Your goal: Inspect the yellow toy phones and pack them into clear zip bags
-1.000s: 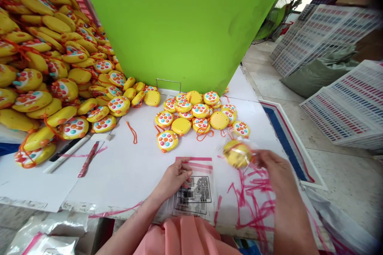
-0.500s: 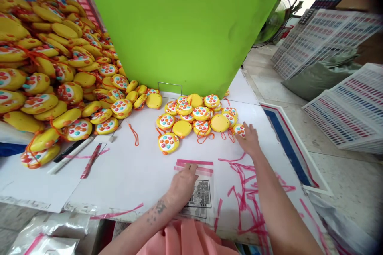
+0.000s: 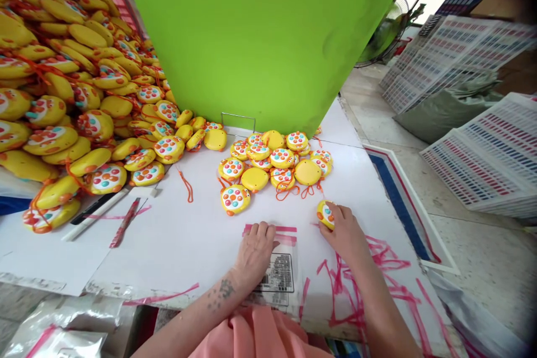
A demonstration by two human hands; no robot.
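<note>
My right hand (image 3: 344, 230) is closed around a yellow chick-shaped toy (image 3: 326, 215) with coloured dots on a white face, just above the white table. My left hand (image 3: 257, 249) has its fingers bent and pressed together on the top edge of a clear plastic bag (image 3: 288, 282). Pink strips cross the bag's mouth and black print covers its front; my hand hides part of it. Beyond both hands lies a loose group of similar toys (image 3: 254, 179), some face up, some showing plain yellow backs, several with orange cords.
A big heap of the toys (image 3: 90, 123) fills the left. Behind the group stands a tall green panel (image 3: 260, 39). A red cutter (image 3: 125, 224) and a white stick (image 3: 96, 215) lie at left. Pink strips (image 3: 348, 291) are scattered at right. White crates (image 3: 486, 151) stand on the floor.
My right hand has taken a toy from the right end of the group and drawn it toward me. My left hand has stayed at the bag.
</note>
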